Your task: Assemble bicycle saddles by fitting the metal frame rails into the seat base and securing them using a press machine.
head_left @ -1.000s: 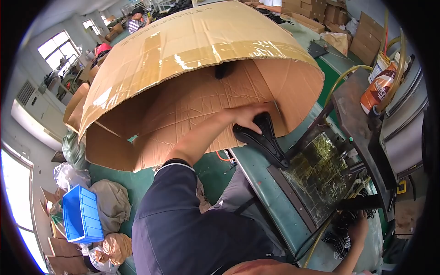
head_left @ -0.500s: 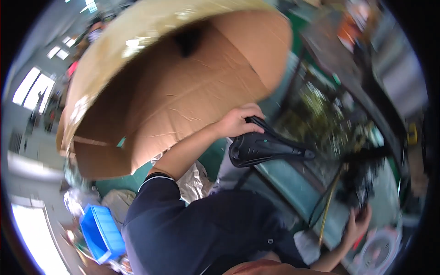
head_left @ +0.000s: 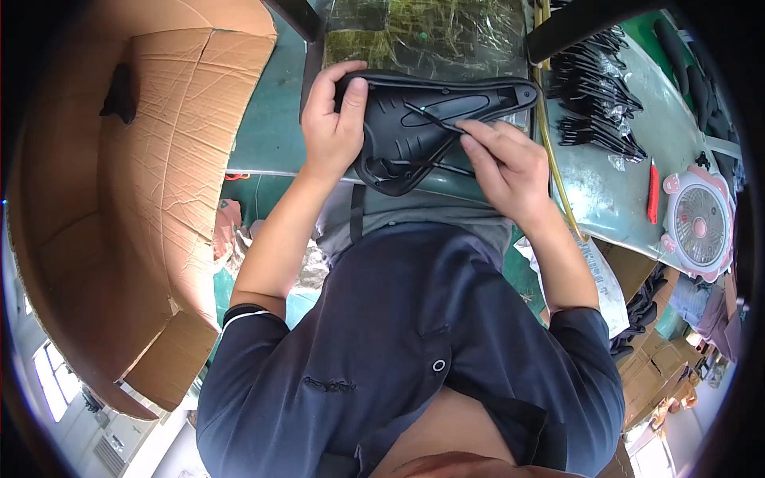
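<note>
A black bicycle saddle (head_left: pixel 389 134) lies underside up above the table's near edge, its wide rear end at the left and its narrow nose at the right. My left hand (head_left: pixel 335 123) is closed around the rear end, thumb on the underside. In my right hand (head_left: pixel 512 169) is a thin black saddle rail (head_left: pixel 433 118), pinched between thumb and fingers. Its two rods reach left across the underside; one end lies near the rear of the saddle. Whether the rods sit in their sockets I cannot tell.
At the left gapes a large cardboard box (head_left: pixel 179 151) with a dark piece inside. Several black rails (head_left: pixel 594 95) lie in bunches on the green table (head_left: pixel 586 187), beside a red-handled tool (head_left: pixel 653 195) and a pink-and-white fan (head_left: pixel 701 227). Dark frame bars (head_left: pixel 590 28) cross the far side.
My view has turned from the box toward the table. My right hand has come from the black rails at the right to the saddle, now with a rail in it. My left hand keeps the saddle.
</note>
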Demonstrator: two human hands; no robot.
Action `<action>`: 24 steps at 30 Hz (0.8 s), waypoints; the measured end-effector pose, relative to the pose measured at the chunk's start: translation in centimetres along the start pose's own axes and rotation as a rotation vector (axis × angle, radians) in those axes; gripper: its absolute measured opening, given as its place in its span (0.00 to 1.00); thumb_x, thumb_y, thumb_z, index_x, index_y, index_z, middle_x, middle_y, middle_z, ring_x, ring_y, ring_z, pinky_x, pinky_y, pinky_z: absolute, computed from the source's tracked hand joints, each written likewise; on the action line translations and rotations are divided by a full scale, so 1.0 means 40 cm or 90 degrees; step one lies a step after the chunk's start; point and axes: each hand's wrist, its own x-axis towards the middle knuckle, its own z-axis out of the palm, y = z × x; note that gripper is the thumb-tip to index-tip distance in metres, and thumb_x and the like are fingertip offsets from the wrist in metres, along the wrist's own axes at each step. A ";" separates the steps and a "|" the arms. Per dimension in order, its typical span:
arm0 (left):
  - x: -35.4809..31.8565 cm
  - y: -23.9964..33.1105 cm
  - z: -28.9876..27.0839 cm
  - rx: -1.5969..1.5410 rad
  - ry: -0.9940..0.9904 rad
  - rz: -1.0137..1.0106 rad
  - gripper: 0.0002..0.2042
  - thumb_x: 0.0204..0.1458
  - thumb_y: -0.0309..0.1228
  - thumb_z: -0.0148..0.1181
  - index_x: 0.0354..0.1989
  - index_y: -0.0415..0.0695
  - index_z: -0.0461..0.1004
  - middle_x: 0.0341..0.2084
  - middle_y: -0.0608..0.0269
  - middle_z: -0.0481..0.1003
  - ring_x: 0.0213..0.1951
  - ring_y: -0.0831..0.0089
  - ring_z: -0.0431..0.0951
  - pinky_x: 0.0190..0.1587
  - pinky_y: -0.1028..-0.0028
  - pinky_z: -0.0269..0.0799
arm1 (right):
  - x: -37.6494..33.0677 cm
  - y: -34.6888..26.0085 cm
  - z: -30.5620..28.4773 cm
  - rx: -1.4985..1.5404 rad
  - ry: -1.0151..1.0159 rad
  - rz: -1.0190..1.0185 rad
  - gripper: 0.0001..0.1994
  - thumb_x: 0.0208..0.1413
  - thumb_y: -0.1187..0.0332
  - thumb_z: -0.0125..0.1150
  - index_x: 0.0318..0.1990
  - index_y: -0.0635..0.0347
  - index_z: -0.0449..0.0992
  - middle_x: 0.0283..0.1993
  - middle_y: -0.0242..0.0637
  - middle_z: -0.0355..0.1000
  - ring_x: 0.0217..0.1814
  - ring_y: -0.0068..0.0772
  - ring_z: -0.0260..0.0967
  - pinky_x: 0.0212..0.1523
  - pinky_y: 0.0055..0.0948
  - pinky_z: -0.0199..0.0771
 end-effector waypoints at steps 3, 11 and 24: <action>-0.008 -0.010 0.015 -0.016 0.064 0.027 0.13 0.75 0.32 0.53 0.52 0.37 0.81 0.46 0.56 0.84 0.49 0.66 0.82 0.55 0.71 0.75 | 0.014 0.013 0.033 0.005 0.002 -0.014 0.09 0.59 0.73 0.73 0.47 0.57 0.88 0.25 0.36 0.72 0.23 0.37 0.71 0.26 0.34 0.71; -0.008 -0.007 0.017 -0.059 0.055 -0.011 0.16 0.77 0.32 0.47 0.53 0.33 0.81 0.48 0.56 0.84 0.49 0.72 0.81 0.56 0.73 0.73 | 0.049 0.013 0.030 -0.048 -0.025 -0.067 0.09 0.58 0.71 0.74 0.46 0.54 0.89 0.24 0.33 0.71 0.21 0.37 0.71 0.22 0.35 0.70; -0.012 -0.008 0.022 -0.100 0.075 -0.026 0.17 0.77 0.31 0.47 0.52 0.32 0.81 0.47 0.58 0.85 0.46 0.76 0.79 0.53 0.75 0.73 | 0.067 -0.008 0.034 -0.090 -0.040 -0.162 0.09 0.54 0.69 0.75 0.43 0.51 0.88 0.25 0.31 0.70 0.23 0.37 0.74 0.22 0.36 0.72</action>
